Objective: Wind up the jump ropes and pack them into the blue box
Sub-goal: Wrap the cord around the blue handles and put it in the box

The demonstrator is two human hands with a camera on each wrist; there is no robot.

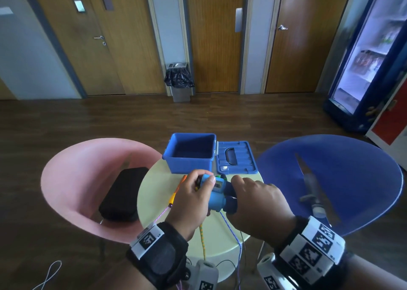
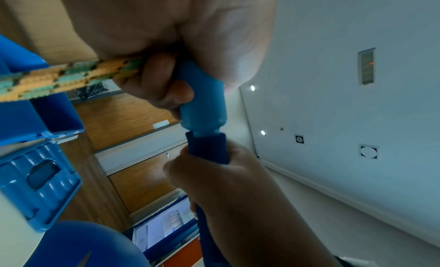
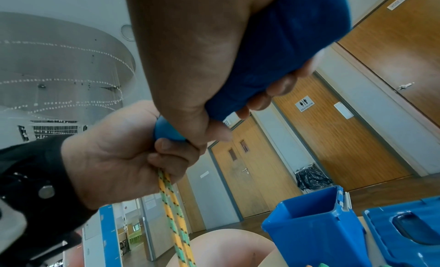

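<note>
Jump-rope handles (image 1: 218,196), blue, are gripped by both fists, left hand (image 1: 191,198) also clutching yellow-green rope (image 3: 175,226), right hand (image 1: 259,204) beside it, above a round pale table (image 1: 154,186). Behind them the blue box (image 1: 190,152) stands open on the table, with wooden doors (image 1: 215,38) across a dark wood floor (image 1: 110,118).

Left hand (image 1: 193,193), at 9 o'clock of the right hand (image 1: 259,204), has fingers curled round light-blue plastic jump-rope handles (image 1: 217,194); the right grips their dark-blue foam ends (image 1: 231,204), knuckles up.
</note>
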